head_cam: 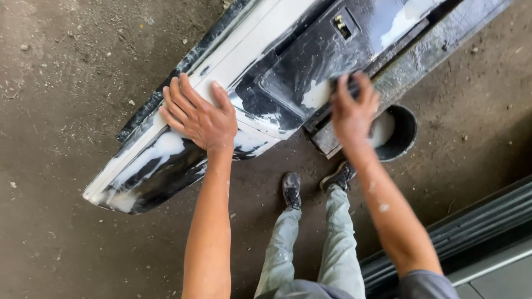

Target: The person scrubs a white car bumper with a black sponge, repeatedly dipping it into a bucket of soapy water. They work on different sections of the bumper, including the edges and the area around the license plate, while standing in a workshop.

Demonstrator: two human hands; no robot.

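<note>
A long black car bumper (310, 61), smeared with white paste, runs diagonally from lower left to upper right. My left hand (199, 116) lies flat on its near end with the fingers spread and holds nothing. Over the bumper's lower edge, my right hand (353, 108) presses a small dark sanding block (339, 84) against the wet surface, fingers curled over it. The block is mostly hidden under the fingers.
A round black bucket (403, 133) with milky liquid stands on the dirt floor (66, 111) under the bumper, right of my right hand. My legs and dark shoes (292, 190) are below. Ribbed dark panels (471, 227) lie at the lower right.
</note>
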